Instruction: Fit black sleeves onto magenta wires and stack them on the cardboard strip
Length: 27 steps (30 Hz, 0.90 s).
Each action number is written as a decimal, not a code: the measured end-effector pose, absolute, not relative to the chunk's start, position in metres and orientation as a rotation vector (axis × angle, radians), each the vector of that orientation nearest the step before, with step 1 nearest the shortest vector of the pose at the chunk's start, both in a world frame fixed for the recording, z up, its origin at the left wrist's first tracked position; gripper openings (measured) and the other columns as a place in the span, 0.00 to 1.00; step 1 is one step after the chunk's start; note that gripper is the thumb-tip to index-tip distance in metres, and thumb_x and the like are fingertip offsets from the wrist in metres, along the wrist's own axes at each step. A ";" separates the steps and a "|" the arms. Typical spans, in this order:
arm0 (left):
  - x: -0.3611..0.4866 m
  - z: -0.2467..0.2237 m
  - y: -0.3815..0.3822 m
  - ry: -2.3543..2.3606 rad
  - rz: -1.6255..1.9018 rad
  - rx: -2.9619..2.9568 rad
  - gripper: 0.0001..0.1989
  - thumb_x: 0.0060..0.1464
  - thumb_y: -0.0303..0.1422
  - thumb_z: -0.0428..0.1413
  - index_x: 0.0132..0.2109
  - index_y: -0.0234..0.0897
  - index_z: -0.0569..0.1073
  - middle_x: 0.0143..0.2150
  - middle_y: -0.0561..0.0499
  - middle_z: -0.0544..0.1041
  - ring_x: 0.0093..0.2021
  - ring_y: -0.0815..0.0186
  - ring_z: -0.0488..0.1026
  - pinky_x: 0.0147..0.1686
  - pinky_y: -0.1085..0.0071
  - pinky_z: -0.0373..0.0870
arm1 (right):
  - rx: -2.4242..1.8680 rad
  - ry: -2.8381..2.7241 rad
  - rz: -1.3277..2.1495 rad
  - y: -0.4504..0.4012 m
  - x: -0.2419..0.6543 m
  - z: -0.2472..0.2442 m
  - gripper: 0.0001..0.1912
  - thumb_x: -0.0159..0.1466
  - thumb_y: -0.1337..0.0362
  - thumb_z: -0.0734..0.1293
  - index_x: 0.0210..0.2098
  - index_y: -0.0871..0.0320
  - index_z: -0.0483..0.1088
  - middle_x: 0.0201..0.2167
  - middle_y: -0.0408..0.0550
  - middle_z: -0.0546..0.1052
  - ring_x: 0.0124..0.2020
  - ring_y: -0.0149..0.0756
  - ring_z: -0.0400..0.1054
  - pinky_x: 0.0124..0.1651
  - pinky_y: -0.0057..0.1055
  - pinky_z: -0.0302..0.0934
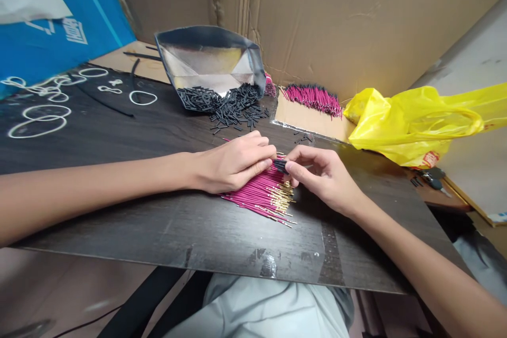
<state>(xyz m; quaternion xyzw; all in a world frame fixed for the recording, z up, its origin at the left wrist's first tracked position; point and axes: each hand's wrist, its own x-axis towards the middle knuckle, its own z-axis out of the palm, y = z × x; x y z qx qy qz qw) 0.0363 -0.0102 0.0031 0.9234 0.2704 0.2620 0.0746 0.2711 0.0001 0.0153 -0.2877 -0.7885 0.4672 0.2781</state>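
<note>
A flat bunch of magenta wires (253,190) with gold metal pins (282,196) at their right ends lies on the dark table. Across the upper part of the bunch rests my left hand (240,161), palm down, its fingers lying over the wires. From the right, my right hand (317,171) pinches several short black tubes (280,165) between thumb and fingers, beside the left thumb tip, at the wire ends. Whether the tubes sit over the pins is hard to see. Behind the hands, an open bag (209,63) spills a heap of black tubes (233,105).
On a cardboard piece (309,124) at the back lies a row of magenta wires with black ends (312,99). A yellow plastic bag (407,124) is at the right. White rubber bands (39,121) lie at the left, near a blue panel (95,5). Keys (433,179) lie far right.
</note>
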 end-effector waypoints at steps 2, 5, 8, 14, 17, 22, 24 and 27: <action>0.036 0.003 -0.010 0.818 0.837 2.745 0.12 0.69 0.30 0.45 0.37 0.34 0.69 0.33 0.48 0.70 0.36 0.62 0.63 0.42 0.66 0.62 | -0.742 -2.056 1.346 0.001 0.272 0.016 0.11 0.68 0.57 0.67 0.37 0.60 0.72 0.26 0.42 0.73 0.24 0.25 0.64 0.27 0.23 0.58; 0.035 0.003 -0.009 0.813 0.885 2.716 0.11 0.68 0.30 0.46 0.39 0.33 0.70 0.34 0.47 0.72 0.38 0.62 0.64 0.43 0.65 0.63 | -0.717 -1.979 1.459 0.002 0.272 0.016 0.11 0.67 0.58 0.69 0.38 0.60 0.71 0.26 0.42 0.73 0.22 0.23 0.62 0.23 0.21 0.55; 0.035 0.002 -0.009 0.784 0.883 2.747 0.10 0.68 0.29 0.47 0.39 0.34 0.71 0.34 0.48 0.74 0.38 0.62 0.65 0.44 0.65 0.63 | -0.733 -1.951 1.493 0.003 0.272 0.015 0.10 0.66 0.59 0.69 0.38 0.61 0.71 0.26 0.42 0.73 0.22 0.24 0.62 0.21 0.21 0.55; 0.037 -0.002 -0.007 0.721 0.957 2.877 0.08 0.67 0.27 0.48 0.40 0.35 0.71 0.35 0.48 0.76 0.36 0.63 0.66 0.45 0.64 0.64 | -0.869 -1.938 1.594 0.004 0.269 0.016 0.06 0.63 0.64 0.67 0.38 0.61 0.71 0.25 0.42 0.73 0.23 0.25 0.64 0.18 0.20 0.53; 0.038 -0.002 -0.007 0.684 0.966 2.920 0.08 0.67 0.27 0.48 0.40 0.34 0.71 0.33 0.48 0.75 0.34 0.64 0.66 0.45 0.63 0.63 | -0.895 -1.915 1.646 0.005 0.269 0.018 0.07 0.62 0.64 0.67 0.38 0.61 0.71 0.26 0.42 0.73 0.23 0.26 0.64 0.18 0.19 0.52; 0.039 -0.001 -0.009 0.789 0.930 2.883 0.10 0.67 0.28 0.46 0.40 0.34 0.72 0.34 0.47 0.75 0.35 0.63 0.65 0.44 0.63 0.64 | -0.844 -1.902 1.656 0.007 0.270 0.018 0.07 0.63 0.64 0.66 0.38 0.61 0.71 0.29 0.45 0.75 0.23 0.25 0.64 0.18 0.19 0.54; 0.038 -0.001 -0.010 0.850 0.942 2.841 0.11 0.67 0.29 0.46 0.40 0.33 0.72 0.34 0.47 0.74 0.36 0.63 0.64 0.44 0.64 0.64 | -0.806 -1.869 1.662 0.008 0.271 0.017 0.07 0.63 0.64 0.66 0.39 0.61 0.71 0.30 0.46 0.76 0.23 0.25 0.64 0.18 0.19 0.54; 0.037 -0.001 -0.010 0.861 0.973 2.810 0.11 0.67 0.28 0.46 0.39 0.33 0.71 0.34 0.47 0.74 0.37 0.63 0.64 0.43 0.64 0.64 | -0.765 -1.831 1.670 0.009 0.271 0.015 0.07 0.63 0.65 0.67 0.40 0.61 0.71 0.32 0.46 0.78 0.24 0.26 0.67 0.18 0.20 0.55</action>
